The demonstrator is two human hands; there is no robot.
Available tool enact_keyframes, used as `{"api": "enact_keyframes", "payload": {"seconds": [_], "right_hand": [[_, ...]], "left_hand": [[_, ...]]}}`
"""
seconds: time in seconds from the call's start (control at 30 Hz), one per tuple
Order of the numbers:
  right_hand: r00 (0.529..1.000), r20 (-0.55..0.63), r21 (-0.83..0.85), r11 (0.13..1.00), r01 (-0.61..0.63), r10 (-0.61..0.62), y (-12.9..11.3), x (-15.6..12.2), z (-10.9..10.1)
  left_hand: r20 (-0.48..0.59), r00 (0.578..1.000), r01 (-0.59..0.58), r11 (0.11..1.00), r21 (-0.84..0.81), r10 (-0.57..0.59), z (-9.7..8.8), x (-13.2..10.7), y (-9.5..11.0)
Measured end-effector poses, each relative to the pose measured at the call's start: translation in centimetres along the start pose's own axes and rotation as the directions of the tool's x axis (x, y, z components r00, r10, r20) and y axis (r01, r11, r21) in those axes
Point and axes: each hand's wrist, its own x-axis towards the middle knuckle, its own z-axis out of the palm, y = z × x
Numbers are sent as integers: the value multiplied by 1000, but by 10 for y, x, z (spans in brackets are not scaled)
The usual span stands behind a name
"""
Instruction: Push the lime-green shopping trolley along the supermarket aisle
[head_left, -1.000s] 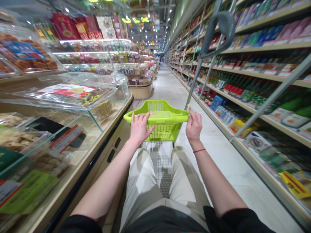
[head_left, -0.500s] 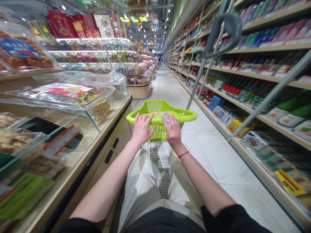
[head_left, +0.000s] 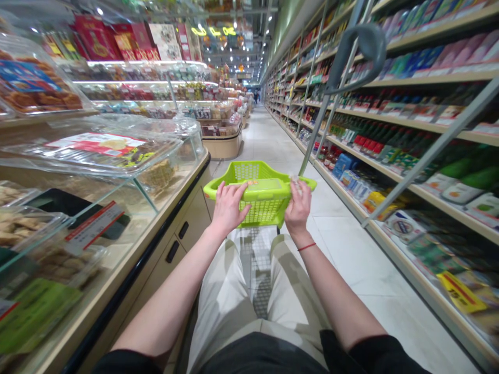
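Observation:
A bright green shopping basket (head_left: 262, 210) with latticed walls stands in front of my knees. My left hand (head_left: 230, 205) grips the left part of its near rim, fingers laid over the top and thumb below. On the right part of that rim is my right hand (head_left: 299, 205), a red cord round its wrist. Its bent fingers press a crumpled, whitish, translucent scrap (head_left: 297, 180) onto the rim; what that is made of I cannot tell. A label shows on the rim between my hands.
A grey loop handle (head_left: 356, 59) on a slanting pole rises right of the basket. Close on the left runs a glass-edged counter (head_left: 183, 200) with packaged snacks. Shelves of bottles and packets (head_left: 413, 195) line the right. A tiled aisle (head_left: 255, 135) leads ahead between them.
My right hand has slid to the right along the rim with the whitish scrap, from the middle to near the right corner. My left hand stays in place.

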Motion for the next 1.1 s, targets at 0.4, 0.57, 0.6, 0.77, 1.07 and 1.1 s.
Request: {"api": "enact_keyframes", "payload": {"seconds": [0.4, 0.57, 0.6, 0.77, 1.07, 1.1], "right_hand": [[996, 60, -39, 997, -59, 62, 24, 24, -13], [965, 6, -72, 963, -260, 261, 63, 49, -26], [965, 10, -72, 963, -261, 262, 63, 49, -25], [977, -83, -54, 978, -202, 197, 26, 28, -8], [990, 90, 71, 993, 99, -105, -49, 2, 23], [982, 124, 76, 988, 134, -143, -49, 1, 23]], "left_hand": [[-5, 1000, 6, 1000, -25, -7, -1, -2, -2], [3, 1000, 10, 999, -37, -10, -2, -1, 0], [7, 1000, 12, 999, -34, -12, -2, -1, 1], [21, 1000, 15, 1000, 2, -15, -3, -2, 3], [17, 1000, 19, 1000, 13, -20, -3, -2, 4], [15, 1000, 19, 1000, 12, -19, -3, -3, 4]]}}
